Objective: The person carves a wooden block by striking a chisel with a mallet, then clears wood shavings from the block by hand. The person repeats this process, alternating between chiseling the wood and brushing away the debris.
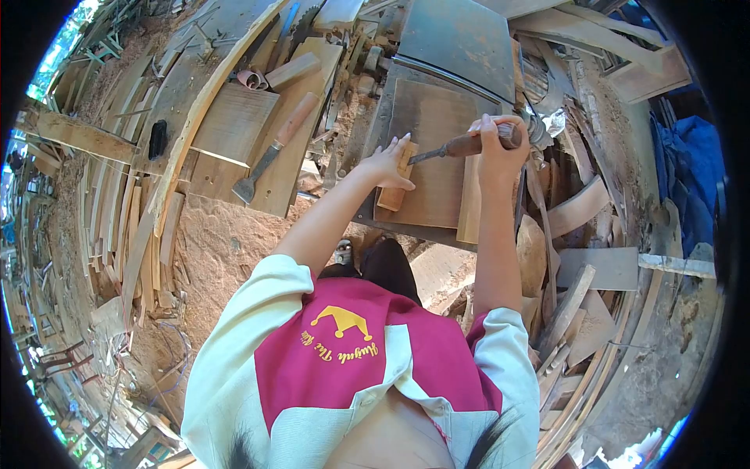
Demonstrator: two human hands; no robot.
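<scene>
My right hand (501, 144) is wrapped round the wooden handle of a chisel (462, 146). Its metal blade points left, and the tip meets a small wooden block (397, 184). My left hand (387, 166) lies on the left side of that block with its fingers spread, pressing it against a flat wooden board (437, 152). The board rests on the dark metal machine table (455, 47). Beside it on the right, under my right wrist, is a narrow pale strip of wood (469, 205).
To the left, a second wide chisel (275, 148) lies on a long plank (312, 86), near a wooden block (293, 71) and a square board (234, 123). A toothed saw blade (303, 27) stands behind. Scrap wood lies at both sides; blue tarp (694, 176) is far right.
</scene>
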